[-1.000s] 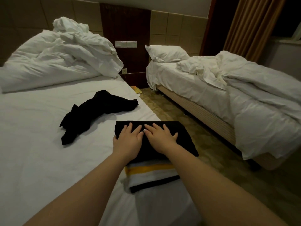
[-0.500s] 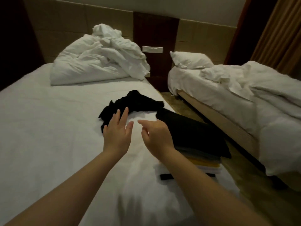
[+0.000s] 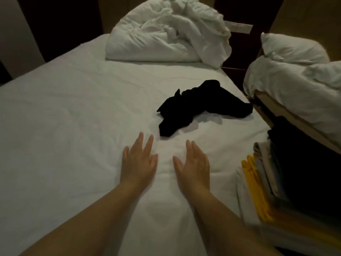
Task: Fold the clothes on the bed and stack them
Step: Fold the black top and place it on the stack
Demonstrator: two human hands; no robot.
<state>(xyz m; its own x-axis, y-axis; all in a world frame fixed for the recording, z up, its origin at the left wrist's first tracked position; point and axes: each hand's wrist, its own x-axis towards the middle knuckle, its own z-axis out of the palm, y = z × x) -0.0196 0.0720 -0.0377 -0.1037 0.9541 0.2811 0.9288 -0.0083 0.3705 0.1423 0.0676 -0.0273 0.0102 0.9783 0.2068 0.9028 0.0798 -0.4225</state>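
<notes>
I had the left hand [image 3: 138,164] and right hand [image 3: 193,163] empty, fingers straight, side by side low over the bed [image 3: 73,117]. Just past the fingertips lay the crumpled black garment [image 3: 199,106]. The folded stack [image 3: 267,191] sat at the bed's right edge, a black piece on top. The bunched duvet [image 3: 162,37] lay at the far end.
</notes>
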